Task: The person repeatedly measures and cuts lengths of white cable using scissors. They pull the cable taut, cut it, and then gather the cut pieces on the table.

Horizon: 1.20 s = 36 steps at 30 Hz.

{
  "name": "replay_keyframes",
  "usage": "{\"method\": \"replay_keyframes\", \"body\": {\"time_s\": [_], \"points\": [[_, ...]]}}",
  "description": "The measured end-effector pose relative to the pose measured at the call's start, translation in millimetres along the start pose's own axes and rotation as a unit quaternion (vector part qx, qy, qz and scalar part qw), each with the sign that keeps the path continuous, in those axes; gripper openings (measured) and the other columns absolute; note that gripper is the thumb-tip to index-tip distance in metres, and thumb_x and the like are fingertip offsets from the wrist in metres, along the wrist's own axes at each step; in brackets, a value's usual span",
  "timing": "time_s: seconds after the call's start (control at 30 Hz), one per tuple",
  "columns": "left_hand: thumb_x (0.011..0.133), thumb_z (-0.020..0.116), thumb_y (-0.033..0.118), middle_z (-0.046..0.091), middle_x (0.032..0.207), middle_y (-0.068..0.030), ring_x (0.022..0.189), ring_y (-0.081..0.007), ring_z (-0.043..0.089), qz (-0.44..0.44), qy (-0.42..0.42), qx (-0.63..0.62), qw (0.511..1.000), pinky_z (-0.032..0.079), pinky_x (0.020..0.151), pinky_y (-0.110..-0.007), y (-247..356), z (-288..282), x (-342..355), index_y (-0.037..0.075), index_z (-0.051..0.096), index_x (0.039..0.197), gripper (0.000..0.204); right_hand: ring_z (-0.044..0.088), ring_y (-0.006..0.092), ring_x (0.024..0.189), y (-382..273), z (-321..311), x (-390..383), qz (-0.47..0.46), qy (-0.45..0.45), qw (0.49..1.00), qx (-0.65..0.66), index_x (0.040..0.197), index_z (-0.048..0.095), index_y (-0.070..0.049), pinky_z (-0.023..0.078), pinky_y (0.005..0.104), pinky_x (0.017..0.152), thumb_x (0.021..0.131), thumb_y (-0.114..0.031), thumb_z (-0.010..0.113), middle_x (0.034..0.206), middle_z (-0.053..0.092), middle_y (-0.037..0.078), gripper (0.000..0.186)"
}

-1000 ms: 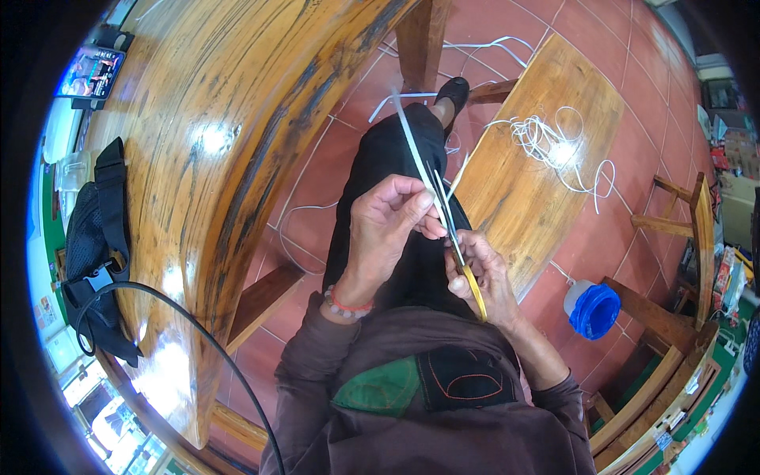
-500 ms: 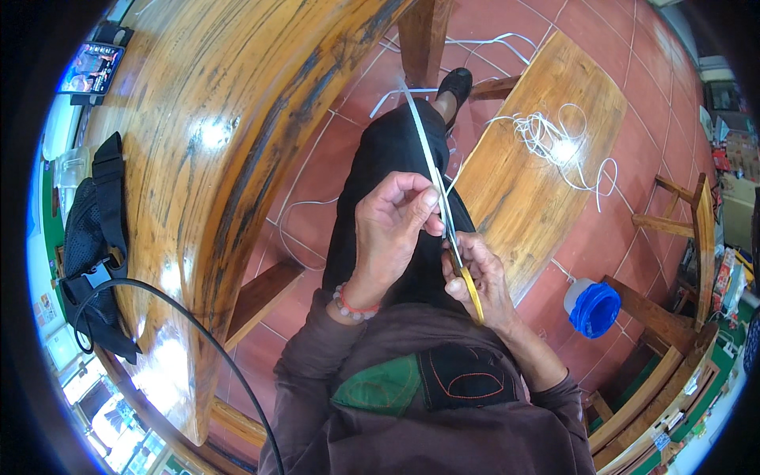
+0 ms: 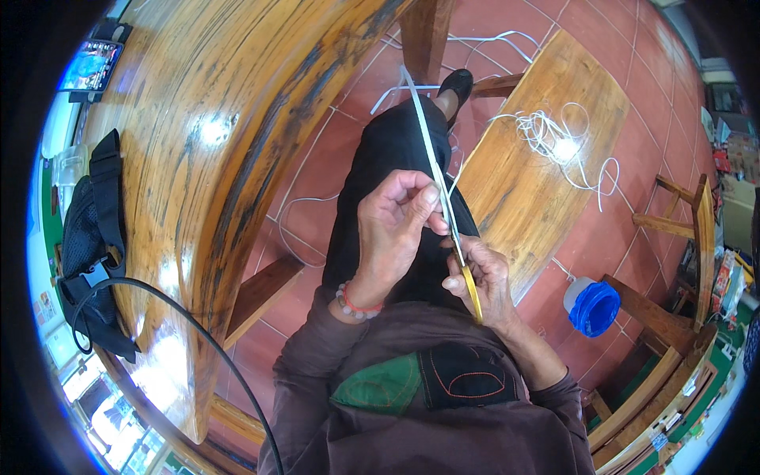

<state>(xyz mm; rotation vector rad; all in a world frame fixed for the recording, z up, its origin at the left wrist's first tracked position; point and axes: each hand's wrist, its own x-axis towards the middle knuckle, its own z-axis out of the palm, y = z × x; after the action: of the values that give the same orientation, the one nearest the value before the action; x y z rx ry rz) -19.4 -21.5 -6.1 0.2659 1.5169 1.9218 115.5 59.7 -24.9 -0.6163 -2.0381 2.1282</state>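
Observation:
Over my lap, my left hand pinches a narrow white flat strip between thumb and fingers. From that pinch the strip runs away from me past my dark trouser leg, its far end up near the table leg. My right hand, just below and to the right, is closed round yellow-handled scissors. Their metal part points up along the strip towards my left fingertips. Where the blades meet the strip, my fingers partly hide the contact, and I cannot tell how far apart the blades are.
A wooden bench at the right bears a tangle of white cord. Beyond it stands a blue-topped container. At the left, the glossy wooden table holds a black strap bag and a phone. More white strips lie on the tiles.
My right hand and the scissors have shifted very slightly downward. The far end of the strip sits a touch further up, while my left hand keeps its pinch.

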Motion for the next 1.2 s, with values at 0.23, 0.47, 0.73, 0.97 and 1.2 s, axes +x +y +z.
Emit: {"method": "replay_keyframes", "body": {"time_s": [0.23,0.47,0.73,0.97,1.2], "points": [[0.085,0.054,0.012,0.055,0.069,-0.0048,0.058,-0.0085,0.055,-0.001,-0.001,0.002,1.0,0.047,0.055,-0.02,-0.2,-1.0,-0.1,0.001,0.052,0.087,0.012,0.041,0.0069,0.053,-4.0,0.4,0.0,0.018,0.006,1.0,-0.006,0.1,0.053,0.005,0.034,0.0216,0.047,0.07,-0.034,0.071,0.064,0.045,0.001,0.053],[0.085,0.053,0.009,0.054,0.069,-0.0042,0.058,-0.0081,0.054,0.006,-0.005,0.003,1.0,0.047,0.055,-0.02,2.5,-0.5,-0.6,-0.002,0.052,0.084,0.011,0.039,0.0019,0.048,-3.2,2.0,-1.5,0.011,0.025,1.0,-0.006,0.096,0.053,0.006,0.03,0.0161,0.043,0.069,-0.033,0.072,0.059,0.043,-0.003,0.051],[0.085,0.054,0.01,0.056,0.069,-0.0049,0.057,-0.0084,0.055,-0.006,-0.011,0.003,1.0,0.047,0.054,-0.02,1.3,-1.8,1.7,-0.002,0.053,0.084,0.012,0.047,0.0104,0.054,-7.3,0.1,-3.6,0.056,0.027,0.997,-0.042,0.098,0.056,0.006,0.038,0.0241,0.049,0.068,-0.028,0.073,0.067,0.051,0.006,0.049],[0.083,0.057,0.011,0.058,0.071,-0.0057,0.058,-0.0084,0.056,-0.007,-0.005,-0.013,1.0,0.048,0.054,-0.02,4.8,-6.8,6.0,-0.003,0.055,0.085,0.014,0.041,0.0019,0.049,-0.6,-0.7,-2.6,0.015,0.02,1.0,-0.001,0.096,0.053,0.006,0.032,0.0158,0.044,0.069,-0.028,0.073,0.059,0.045,-0.003,0.048],[0.084,0.055,0.008,0.057,0.071,-0.0046,0.058,-0.0076,0.056,0.014,0.007,0.01,1.0,0.048,0.055,-0.019,3.9,-2.7,5.3,-0.003,0.055,0.084,0.011,0.045,0.0059,0.052,-7.1,0.3,-2.3,0.06,0.023,0.998,-0.011,0.095,0.057,0.003,0.035,0.0201,0.046,0.068,-0.025,0.074,0.062,0.049,0.001,0.043]]}}
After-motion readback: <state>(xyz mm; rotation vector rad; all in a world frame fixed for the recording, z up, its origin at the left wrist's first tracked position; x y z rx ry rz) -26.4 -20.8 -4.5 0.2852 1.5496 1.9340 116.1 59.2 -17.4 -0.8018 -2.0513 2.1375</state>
